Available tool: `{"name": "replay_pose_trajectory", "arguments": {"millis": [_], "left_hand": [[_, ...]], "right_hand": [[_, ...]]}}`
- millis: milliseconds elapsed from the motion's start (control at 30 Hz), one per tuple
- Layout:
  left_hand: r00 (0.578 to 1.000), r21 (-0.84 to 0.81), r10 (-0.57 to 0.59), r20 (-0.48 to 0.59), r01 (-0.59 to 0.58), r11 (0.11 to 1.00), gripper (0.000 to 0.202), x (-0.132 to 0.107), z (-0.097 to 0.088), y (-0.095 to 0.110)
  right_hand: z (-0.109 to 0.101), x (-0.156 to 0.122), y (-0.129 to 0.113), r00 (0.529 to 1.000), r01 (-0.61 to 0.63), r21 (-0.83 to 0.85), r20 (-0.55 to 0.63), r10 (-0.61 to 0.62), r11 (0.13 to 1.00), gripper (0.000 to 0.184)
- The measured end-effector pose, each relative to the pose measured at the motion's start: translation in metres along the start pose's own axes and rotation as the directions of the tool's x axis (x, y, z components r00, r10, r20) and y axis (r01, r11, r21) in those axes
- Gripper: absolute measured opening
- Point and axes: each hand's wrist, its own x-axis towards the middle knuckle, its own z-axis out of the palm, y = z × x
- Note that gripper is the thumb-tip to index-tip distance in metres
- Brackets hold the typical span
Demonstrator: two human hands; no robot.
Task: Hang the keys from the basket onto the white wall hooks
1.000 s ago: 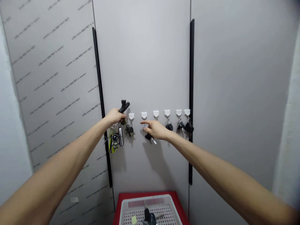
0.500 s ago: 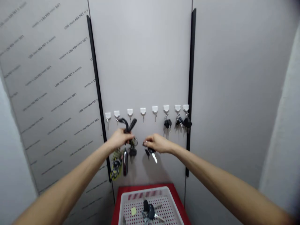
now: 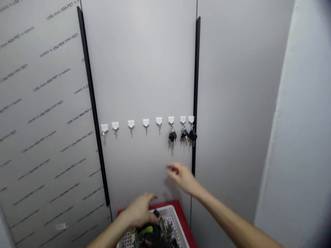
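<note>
Low over the white perforated basket (image 3: 182, 230), my left hand (image 3: 141, 210) is open, its thumb and fingers apart. Just beneath it, a jumbled heap of keys (image 3: 167, 229) lies in the basket, with dark and yellow-green pieces among them; the hand hides part of the heap. My right hand (image 3: 181, 176) is raised in front of the panel, up and to the right of the basket. Its fingers are loosely bent and apart, and I see nothing in them.
A row of white adhesive hooks (image 3: 146, 123) runs across the pale panel. Bunches of keys (image 3: 172, 136) hang from the three rightmost. Black vertical strips (image 3: 89, 79) flank the panel. Under the basket is a red surface (image 3: 181, 215).
My left hand has dropped from the hooks to the basket and let go of its keys. My right hand no longer shows the keys it held. The view has shifted right.
</note>
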Motion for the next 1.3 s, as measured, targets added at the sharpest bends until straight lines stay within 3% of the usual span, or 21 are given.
{"name": "replay_pose_trajectory", "arguments": {"millis": [67,133,233,300,400,500,600,700,833,900,1000,1100,1300], "left_hand": [[0.979,-0.015,0.044,-0.201,-0.048,0.999,0.044,0.015,-0.023,0.028],[0.923,-0.042,0.085,-0.376,-0.108,0.993,0.042,0.037,-0.041,0.063],[0.798,-0.007,0.13,-0.588,-0.166,0.986,0.051,0.072,-0.052,0.112],[0.752,0.038,0.092,-0.652,-0.09,0.995,0.056,0.09,-0.049,0.135],[0.718,0.086,0.028,-0.695,0.045,0.995,0.044,0.104,-0.04,0.148],[0.69,0.143,0.063,-0.721,0.059,0.988,0.028,0.103,-0.042,0.148],[0.667,0.218,0.16,-0.728,0.003,0.976,0.025,0.096,-0.06,0.155],[0.629,0.303,0.248,-0.737,-0.021,0.953,0.026,0.089,-0.085,0.176],[0.611,0.354,0.326,-0.721,-0.079,0.932,0.026,0.083,-0.098,0.195],[0.631,0.355,0.377,-0.678,-0.168,0.92,0.025,0.078,-0.09,0.188],[0.715,0.305,0.394,-0.578,-0.259,0.916,0.022,0.07,-0.066,0.156],[0.828,0.194,0.261,-0.496,-0.187,0.963,0.019,0.061,-0.038,0.113],[0.916,0.015,0.104,-0.388,-0.107,0.994,0.026,0.036,0.0,0.033]], "right_hand": [[-0.038,0.025,-0.013,0.931,-0.005,-0.076,-0.365,-0.023,0.997,0.027],[-0.064,0.048,-0.021,0.846,-0.076,-0.16,-0.532,-0.021,0.984,0.036],[-0.076,0.071,-0.023,0.838,-0.199,-0.249,-0.544,0.034,0.948,0.044],[-0.074,0.078,-0.02,0.848,-0.253,-0.274,-0.525,0.076,0.928,0.043],[-0.076,0.079,-0.016,0.833,-0.29,-0.227,-0.537,0.128,0.93,0.041],[-0.091,0.078,-0.016,0.812,-0.285,-0.172,-0.567,0.141,0.943,0.038],[-0.11,0.085,-0.024,0.823,-0.247,-0.203,-0.56,0.095,0.947,0.03],[-0.125,0.099,-0.038,0.841,-0.182,-0.251,-0.541,0.019,0.951,0.03],[-0.132,0.106,-0.043,0.79,-0.111,-0.187,-0.612,-0.028,0.976,0.031],[-0.129,0.098,-0.031,0.759,-0.153,-0.12,-0.65,0.038,0.981,0.029],[-0.117,0.08,-0.003,0.748,-0.295,-0.057,-0.634,0.194,0.954,0.033],[-0.104,0.069,0.016,0.772,-0.376,-0.051,-0.569,0.282,0.925,0.033],[-0.09,0.071,0.011,0.825,-0.368,-0.138,-0.504,0.255,0.919,0.037]]}}
